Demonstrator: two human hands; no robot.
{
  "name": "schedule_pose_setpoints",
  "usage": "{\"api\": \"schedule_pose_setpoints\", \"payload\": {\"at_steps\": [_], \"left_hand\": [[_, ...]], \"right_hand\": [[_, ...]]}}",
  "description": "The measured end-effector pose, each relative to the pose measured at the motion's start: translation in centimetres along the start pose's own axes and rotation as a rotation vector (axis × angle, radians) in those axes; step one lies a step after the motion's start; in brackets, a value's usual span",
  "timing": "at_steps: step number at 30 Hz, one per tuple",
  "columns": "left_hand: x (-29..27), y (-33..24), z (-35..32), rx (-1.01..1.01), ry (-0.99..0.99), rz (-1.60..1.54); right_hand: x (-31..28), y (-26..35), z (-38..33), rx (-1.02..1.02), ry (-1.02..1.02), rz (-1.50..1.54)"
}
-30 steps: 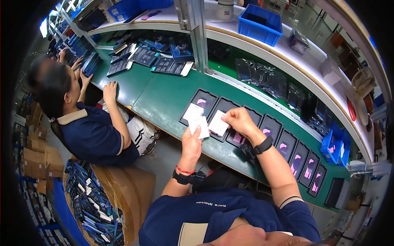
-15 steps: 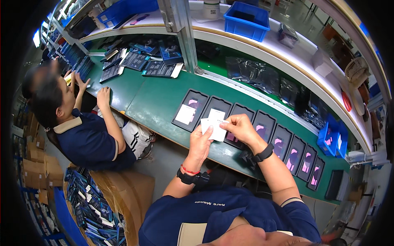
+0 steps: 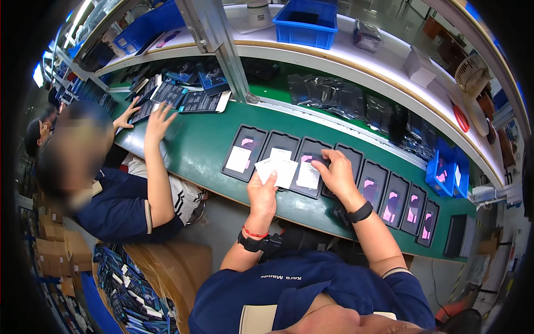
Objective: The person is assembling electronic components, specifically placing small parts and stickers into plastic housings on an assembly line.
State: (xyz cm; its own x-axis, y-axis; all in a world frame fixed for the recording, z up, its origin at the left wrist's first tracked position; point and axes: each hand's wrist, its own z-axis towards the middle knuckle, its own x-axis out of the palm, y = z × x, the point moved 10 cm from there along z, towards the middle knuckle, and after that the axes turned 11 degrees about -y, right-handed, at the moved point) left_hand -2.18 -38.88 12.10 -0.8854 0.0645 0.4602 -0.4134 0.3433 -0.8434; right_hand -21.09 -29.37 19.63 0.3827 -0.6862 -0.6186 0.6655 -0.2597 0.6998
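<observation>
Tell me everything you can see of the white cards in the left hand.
The white cards form a slightly fanned bunch, flat and paper-like, with small dark print near the far edges; their number is hard to tell. The left hand grips their near side, thumb on top. From this view they overlap the near part of the second dark tray from the left; whether they touch it is unclear.

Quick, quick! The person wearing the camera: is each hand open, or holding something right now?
Left hand: closed, grip on white cards.
Right hand: open, holding nothing I can see, near the loose card in a dark tray.
</observation>
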Motion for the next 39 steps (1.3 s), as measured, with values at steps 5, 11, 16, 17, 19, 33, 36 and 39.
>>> {"api": "schedule_pose_setpoints", "payload": {"at_steps": [5, 11, 16, 17, 19, 33, 36, 39], "left_hand": [[5.0, 1.7, -2.4, -0.072, 0.214, -0.024], [6.4, 3.2, -2.6, -0.167, 0.241, -0.032], [8.7, 4.3, -4.0, -0.114, 0.246, -0.026], [9.4, 4.4, -4.5, -0.107, 0.275, -0.031], [10.7, 5.1, -5.4, -0.115, 0.331, 0.0], [13.0, 8.5, -7.0, -0.194, 0.293, 0.147], [13.8, 9.2, -7.6, -0.202, 0.326, 0.153], [15.1, 10.6, -9.1, -0.228, 0.42, 0.181]], "right_hand": [[2.5, -1.5, -2.4, 0.411, 0.298, 0.723], [-5.1, -5.8, -0.6, 0.297, 0.1, 0.046], [-7.0, -3.0, -1.6, 0.058, -0.172, 0.126], [-5.2, -4.8, -2.5, 0.275, -0.052, 0.326], [-3.8, -6.0, -3.9, 0.404, 0.035, 0.636], [-12.5, -14.4, -8.4, 0.732, -0.077, 0.486], [-15.2, -11.4, -7.0, 0.371, -0.278, -0.02], [-13.8, -11.8, -7.7, 0.461, -0.262, 0.388]]}}
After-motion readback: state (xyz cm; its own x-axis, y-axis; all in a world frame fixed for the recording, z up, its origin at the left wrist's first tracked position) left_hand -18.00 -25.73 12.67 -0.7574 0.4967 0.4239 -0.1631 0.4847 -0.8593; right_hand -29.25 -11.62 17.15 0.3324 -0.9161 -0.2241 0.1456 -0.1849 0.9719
